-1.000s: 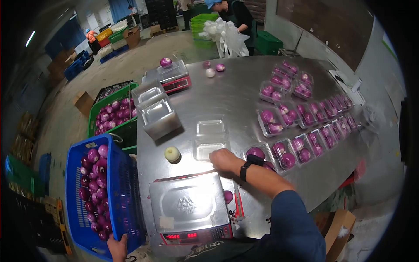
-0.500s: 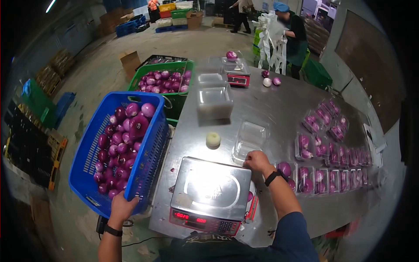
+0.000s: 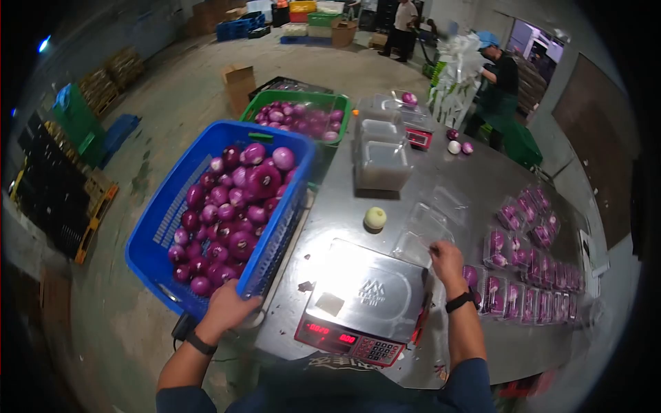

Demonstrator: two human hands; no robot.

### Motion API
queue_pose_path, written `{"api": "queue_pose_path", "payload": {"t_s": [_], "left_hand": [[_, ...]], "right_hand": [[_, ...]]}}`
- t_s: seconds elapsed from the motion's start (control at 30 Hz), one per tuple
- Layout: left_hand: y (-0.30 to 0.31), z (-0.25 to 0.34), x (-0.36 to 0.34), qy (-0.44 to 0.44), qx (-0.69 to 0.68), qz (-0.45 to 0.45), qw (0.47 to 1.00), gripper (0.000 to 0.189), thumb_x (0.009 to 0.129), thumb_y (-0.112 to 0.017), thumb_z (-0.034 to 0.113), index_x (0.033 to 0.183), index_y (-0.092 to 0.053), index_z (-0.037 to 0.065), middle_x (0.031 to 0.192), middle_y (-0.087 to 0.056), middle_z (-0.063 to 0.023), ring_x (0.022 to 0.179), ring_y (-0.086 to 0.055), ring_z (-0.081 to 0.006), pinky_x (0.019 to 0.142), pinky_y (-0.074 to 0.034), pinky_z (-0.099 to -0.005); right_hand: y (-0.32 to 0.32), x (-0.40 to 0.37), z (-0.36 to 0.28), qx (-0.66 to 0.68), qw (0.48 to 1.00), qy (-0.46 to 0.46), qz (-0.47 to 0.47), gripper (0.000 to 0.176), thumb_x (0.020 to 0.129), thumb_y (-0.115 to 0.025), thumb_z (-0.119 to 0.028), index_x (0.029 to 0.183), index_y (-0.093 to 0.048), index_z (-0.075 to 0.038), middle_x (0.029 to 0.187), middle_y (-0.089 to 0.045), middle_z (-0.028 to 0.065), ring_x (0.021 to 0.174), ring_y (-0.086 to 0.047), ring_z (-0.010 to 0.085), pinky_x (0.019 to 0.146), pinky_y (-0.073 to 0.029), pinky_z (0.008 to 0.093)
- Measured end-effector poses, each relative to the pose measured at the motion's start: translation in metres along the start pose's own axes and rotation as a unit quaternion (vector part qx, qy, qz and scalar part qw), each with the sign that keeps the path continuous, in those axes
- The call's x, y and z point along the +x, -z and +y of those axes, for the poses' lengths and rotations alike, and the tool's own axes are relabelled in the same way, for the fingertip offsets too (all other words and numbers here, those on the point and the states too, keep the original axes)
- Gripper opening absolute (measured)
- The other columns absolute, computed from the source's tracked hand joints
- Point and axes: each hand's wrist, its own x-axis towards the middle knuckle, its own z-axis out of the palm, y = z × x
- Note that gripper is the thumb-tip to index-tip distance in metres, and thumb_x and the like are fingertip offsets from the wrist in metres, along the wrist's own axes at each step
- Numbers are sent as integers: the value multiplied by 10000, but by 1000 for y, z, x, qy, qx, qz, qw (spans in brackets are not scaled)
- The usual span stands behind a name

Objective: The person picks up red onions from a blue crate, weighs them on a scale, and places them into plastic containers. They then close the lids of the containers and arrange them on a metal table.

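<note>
My left hand (image 3: 231,308) is closed over the near rim of a blue plastic crate (image 3: 153,221) full of peeled red onions (image 3: 224,213). At the near edge of an open clear plastic clamshell box (image 3: 418,233), my right hand (image 3: 447,263) has its fingers pinched together on the rim; the exact contact is partly hidden. No onions show in that box. Between the two hands stands a digital scale (image 3: 372,286) with a bare metal plate and red lit digits. A pale peeled onion (image 3: 374,218) sits on the table behind the scale.
Stacked clear boxes (image 3: 385,165) stand at the back of the steel table (image 3: 458,172), near a second scale (image 3: 418,138). Filled onion packs (image 3: 530,299) line the right side. A green crate of onions (image 3: 348,103) sits behind the blue one. A co-worker (image 3: 499,82) stands beyond the table.
The view has swung left, so the table and crates appear farther right. My left hand stays at the blue crate's rim and my right hand at the clamshell box.
</note>
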Motion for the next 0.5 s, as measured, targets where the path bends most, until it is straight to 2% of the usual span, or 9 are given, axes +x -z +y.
{"api": "queue_pose_path", "payload": {"t_s": [0.1,0.23,0.27,0.3,0.37,0.4,0.43,0.47,0.5], "left_hand": [[11,-5,-1,-21,-30,-55,998,628,783,-825,467,1139,-674,-28,1026,-742,-222,983,-729,-359,890,-554,-428],[39,-36,20,-95,-51,-206,973,625,822,-815,512,1166,-703,3,1047,-741,-208,976,-720,-310,882,-544,-401],[64,-23,20,-113,-28,-222,968,576,837,-805,500,1138,-722,15,1014,-743,-204,937,-721,-286,852,-551,-385],[80,-36,30,-159,16,-190,969,524,850,-798,486,1109,-736,34,987,-744,-185,913,-717,-256,819,-554,-373],[117,-43,46,-114,-28,-121,986,467,847,-796,446,1079,-744,45,986,-744,-161,901,-719,-252,797,-555,-377],[132,-48,56,-140,2,-29,990,479,832,-799,435,1081,-735,31,981,-741,-166,891,-720,-268,795,-555,-388],[149,-43,60,-110,-10,12,994,493,822,-800,417,1112,-720,27,988,-737,-176,902,-722,-303,802,-554,-406],[158,-58,78,-119,89,83,985,484,819,-795,405,1109,-714,27,982,-733,-192,917,-718,-343,812,-553,-426],[168,-59,88,-110,111,87,984,437,829,-782,391,1067,-721,30,965,-731,-199,924,-714,-362,810,-553,-435]], "right_hand": [[18,-28,-44,-12,997,36,70,82,854,-726,-106,925,-704,-73,898,-690,165,862,-673,388,768,-539,474],[20,-85,-102,70,988,127,-49,109,804,-746,-99,893,-689,-71,851,-675,154,822,-667,378,731,-543,483],[17,-98,-117,56,983,144,-103,114,795,-754,-104,885,-692,-72,847,-675,151,817,-668,375,728,-546,482],[13,-111,-132,42,973,160,-162,119,786,-762,-109,876,-694,-73,843,-674,148,812,-670,371,725,-549,481],[8,-130,-161,42,963,156,-218,156,774,-790,-135,901,-724,-72,827,-668,147,807,-670,374,722,-545,480],[5,-134,-172,57,962,151,-222,168,775,-797,-146,911,-731,-72,822,-666,146,810,-670,376,721,-544,479],[5,-137,-184,71,961,144,-223,181,776,-804,-157,921,-739,-72,817,-663,145,812,-670,377,721,-543,478],[11,-138,-198,46,958,105,-265,275,745,-845,-197,973,-756,-70,885,-686,143,855,-679,363,762,-548,451],[13,-139,-206,73,960,116,-245,305,732,-858,-206,980,-753,-63,899,-694,144,854,-681,360,769,-548,448]]}}
